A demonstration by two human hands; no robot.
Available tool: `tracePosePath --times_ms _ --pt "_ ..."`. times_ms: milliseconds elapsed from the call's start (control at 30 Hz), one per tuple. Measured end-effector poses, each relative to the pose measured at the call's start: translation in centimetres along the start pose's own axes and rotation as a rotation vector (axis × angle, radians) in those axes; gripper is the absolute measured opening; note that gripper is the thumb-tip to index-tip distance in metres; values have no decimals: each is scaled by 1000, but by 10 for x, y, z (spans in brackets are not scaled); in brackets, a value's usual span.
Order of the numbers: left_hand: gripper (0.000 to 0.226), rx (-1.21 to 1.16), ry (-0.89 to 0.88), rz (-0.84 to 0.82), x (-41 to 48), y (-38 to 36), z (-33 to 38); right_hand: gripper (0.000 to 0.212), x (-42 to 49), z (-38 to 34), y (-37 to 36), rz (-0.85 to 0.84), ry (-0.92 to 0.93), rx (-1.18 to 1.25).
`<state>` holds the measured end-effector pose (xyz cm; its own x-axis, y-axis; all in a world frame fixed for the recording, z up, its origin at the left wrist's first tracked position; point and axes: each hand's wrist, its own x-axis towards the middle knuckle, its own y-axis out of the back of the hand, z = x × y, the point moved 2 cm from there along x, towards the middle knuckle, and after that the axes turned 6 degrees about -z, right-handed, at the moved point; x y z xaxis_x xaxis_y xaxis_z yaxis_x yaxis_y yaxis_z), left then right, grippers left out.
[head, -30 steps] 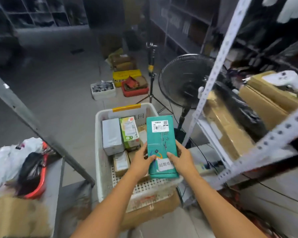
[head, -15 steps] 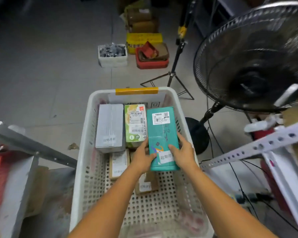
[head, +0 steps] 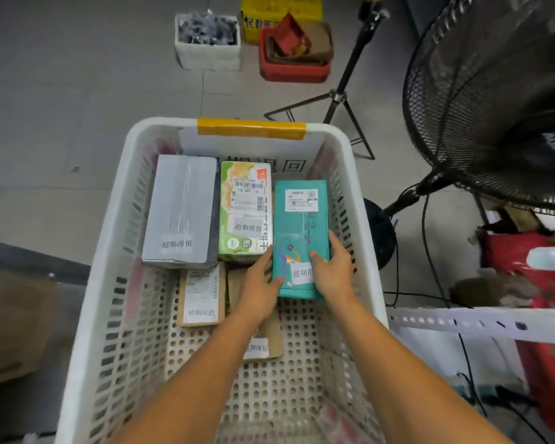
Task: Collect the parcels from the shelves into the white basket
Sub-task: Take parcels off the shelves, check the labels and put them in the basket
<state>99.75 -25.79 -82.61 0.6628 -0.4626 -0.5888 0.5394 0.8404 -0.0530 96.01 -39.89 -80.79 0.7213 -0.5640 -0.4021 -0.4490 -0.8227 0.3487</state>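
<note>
The white basket [head: 109, 257] stands on the floor below me, with yellow tape on its far rim. A teal parcel [head: 300, 225] lies along its right side, beside a green-and-white parcel [head: 245, 206] and a grey parcel [head: 181, 209]. My left hand [head: 261, 283] grips the teal parcel's near left edge. My right hand [head: 332, 270] holds its near right edge, thumb on top. Two flat brown parcels [head: 201, 296] [head: 263, 344] lie on the basket floor, the nearer one partly under my left forearm.
A black floor fan [head: 494, 100] stands close on the right, its base and cables beside the basket. A tripod [head: 337, 100] stands behind. A white bin [head: 207, 43] and red bin [head: 293, 56] sit on the floor farther off. A white shelf rail [head: 478, 325] crosses right.
The teal parcel has gone down from above the basket to its right side, both hands still on it. My view has tilted down over the basket.
</note>
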Motion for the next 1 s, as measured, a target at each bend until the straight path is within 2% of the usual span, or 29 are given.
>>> tracePosePath --times_ms 167,233,367,600,733,867,1000 --pt "40 -14 -32 183 5 -1 -11 40 12 13 -7 28 -12 -18" --pt "34 15 -15 206 6 0 -18 40 13 16 -9 23 -10 -29" --pt "51 51 24 122 10 0 -29 43 16 21 -11 -4 -32 -25" --pt "56 79 57 116 36 4 -54 49 39 42 -24 -21 -105 -91" --pt "60 -4 55 113 51 0 -70 45 57 55 -33 -24 -112 -110" --pt "61 -37 31 109 56 -2 -77 40 64 59 -37 -37 -90 -129" --pt "49 83 40 93 47 4 -61 36 57 43 -30 -78 -115 -223"
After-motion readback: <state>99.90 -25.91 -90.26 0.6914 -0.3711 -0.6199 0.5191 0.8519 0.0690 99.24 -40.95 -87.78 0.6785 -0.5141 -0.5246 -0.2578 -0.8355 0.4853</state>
